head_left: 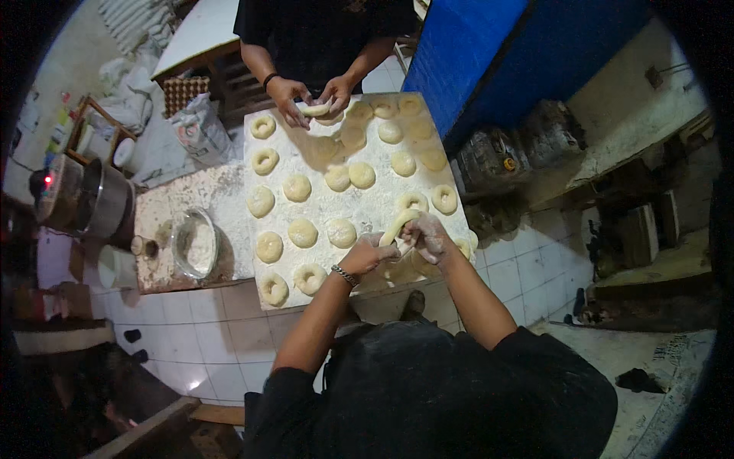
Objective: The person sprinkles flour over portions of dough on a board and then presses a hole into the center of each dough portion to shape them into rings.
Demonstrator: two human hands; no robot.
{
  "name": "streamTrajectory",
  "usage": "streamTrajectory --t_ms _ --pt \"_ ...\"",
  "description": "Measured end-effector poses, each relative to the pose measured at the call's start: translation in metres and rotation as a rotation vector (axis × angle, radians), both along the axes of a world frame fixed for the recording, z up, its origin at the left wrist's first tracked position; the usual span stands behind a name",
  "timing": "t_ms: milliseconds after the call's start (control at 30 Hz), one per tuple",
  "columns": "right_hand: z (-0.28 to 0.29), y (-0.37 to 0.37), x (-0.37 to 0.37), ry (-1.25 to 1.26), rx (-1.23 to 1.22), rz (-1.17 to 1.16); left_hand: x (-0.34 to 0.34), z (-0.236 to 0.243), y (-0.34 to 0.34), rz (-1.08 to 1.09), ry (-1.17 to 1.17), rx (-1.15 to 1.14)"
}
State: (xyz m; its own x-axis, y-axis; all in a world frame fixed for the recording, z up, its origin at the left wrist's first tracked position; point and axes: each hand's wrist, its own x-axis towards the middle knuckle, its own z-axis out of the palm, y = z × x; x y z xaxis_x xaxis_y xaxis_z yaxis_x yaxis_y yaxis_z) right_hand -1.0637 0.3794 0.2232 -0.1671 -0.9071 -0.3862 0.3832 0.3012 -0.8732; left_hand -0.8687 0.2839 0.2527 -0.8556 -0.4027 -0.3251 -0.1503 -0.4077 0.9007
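Observation:
Over the near right part of a floured board (321, 210), a stretched ring of pale dough (395, 226) hangs between my two hands. My left hand (369, 254), with a chain bracelet at the wrist, grips its lower left end. Flour coats my right hand (430, 236), whose fingers are closed on the dough's right side. Round dough pieces lie in loose rows on the board: some are rings with a hole, like the one at the near left (273, 289), others plain rounds such as this dough ball (341, 232).
Across the board, a co-worker's hands (312, 101) hold another dough piece. A clear bowl of flour (196, 243) stands on a side table at the left. Beyond it are a metal mixing pot (107, 200) and a white sack (200, 130). A blue panel (489, 61) rises at the far right.

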Motion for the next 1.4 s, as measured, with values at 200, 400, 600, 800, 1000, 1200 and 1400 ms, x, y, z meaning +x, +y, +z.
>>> streamTrajectory --t_ms 200,400,600,800,1000,1200,1400 --pt "0.029 -0.021 0.015 0.445 0.241 0.013 0.014 -0.043 -0.060 0.220 -0.021 0.102" --pt "-0.007 -0.049 0.008 0.770 0.260 -0.174 0.005 -0.051 -0.062 0.148 -0.184 0.060" --pt "0.010 0.003 0.022 0.619 0.283 -0.339 0.054 -0.017 -0.074 0.172 -0.293 -0.571" --pt "0.025 -0.024 0.036 0.992 0.092 -0.060 0.034 -0.009 -0.088 -0.208 -0.721 -1.262" --pt "-0.011 -0.052 0.050 1.420 0.004 0.165 0.029 0.020 -0.055 0.285 -0.285 -0.648" --pt "0.020 0.008 0.035 0.255 -0.124 -0.025 0.013 0.029 0.028 0.626 -0.161 -0.155" --pt "0.036 0.024 0.037 0.120 -0.085 -0.009 0.018 0.042 0.050 0.452 -0.232 -0.082"
